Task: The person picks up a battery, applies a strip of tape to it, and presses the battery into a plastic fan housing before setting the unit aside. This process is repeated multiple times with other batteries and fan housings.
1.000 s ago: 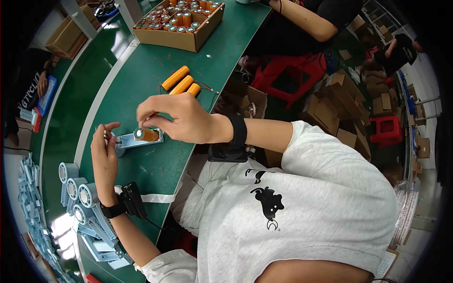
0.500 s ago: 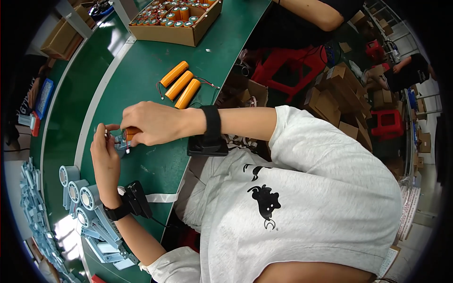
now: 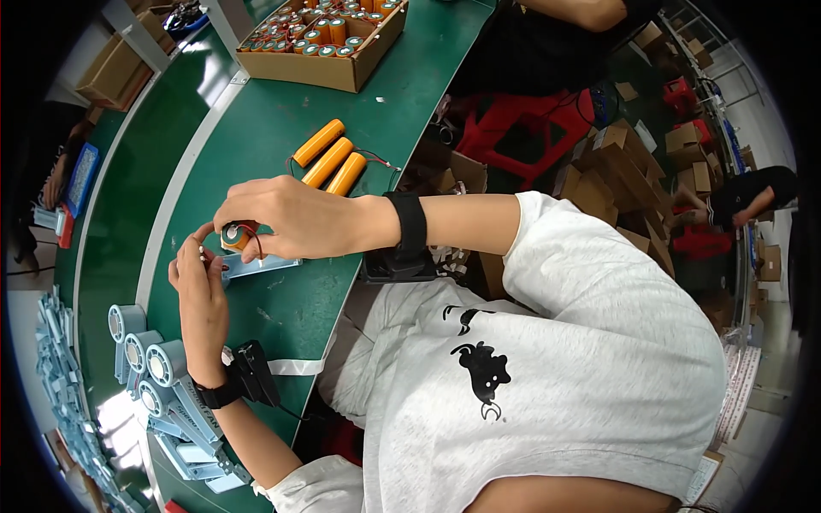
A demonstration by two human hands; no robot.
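My right hand (image 3: 286,218) is closed round an orange cylindrical battery (image 3: 233,239), its round end tilted toward the left and a thin wire hanging from it. Just below, my left hand (image 3: 202,295) is pinched, and small white wire connectors (image 3: 203,254) show between its fingertips and thumb. A light-blue fan housing part (image 3: 272,266) lies beneath the battery, close to the left thumb. The hands partly cover that part, so whether the left fingers also grip it is unclear. Three more orange batteries (image 3: 328,162) with wires rest on the green table beyond my right wrist.
A cardboard box (image 3: 299,68) full of orange batteries stands at the far end of the green table (image 3: 256,111). Several light-blue handheld fans (image 3: 162,368) are stacked by my left forearm. Another heap of light-blue parts (image 3: 64,385) lies farther left. Other people are nearby.
The battery in my right hand has turned so its round end shows. The blue part now sticks out to the right under that hand. Both hands have shifted slightly right.
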